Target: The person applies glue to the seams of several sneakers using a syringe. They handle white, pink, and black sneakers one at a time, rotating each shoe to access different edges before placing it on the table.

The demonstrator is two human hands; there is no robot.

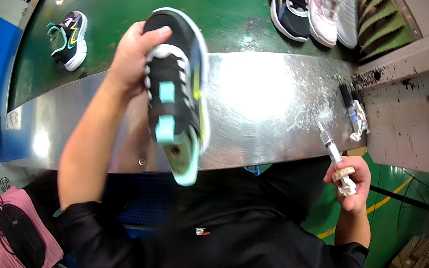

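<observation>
Two hands (pixel 131 58) (pixel 361 173) grip a rounded black sneaker (pixel 181 95) and slim clear syringe (pixel 331 148).

the one view looks down from the left side of the wearer's head through a wide fisheye lens, upright, bending the metal ledge (pixel 259 132) into a curve. it faces from the black shirt (pixel 241 231) at the bottom out to the green surface (pixel 230 19) at the top, close enough that the black shoe (pixel 173 70) looms large and both the left hand (pixel 130 57) and right hand (pixel 359 178) fit in.
</observation>
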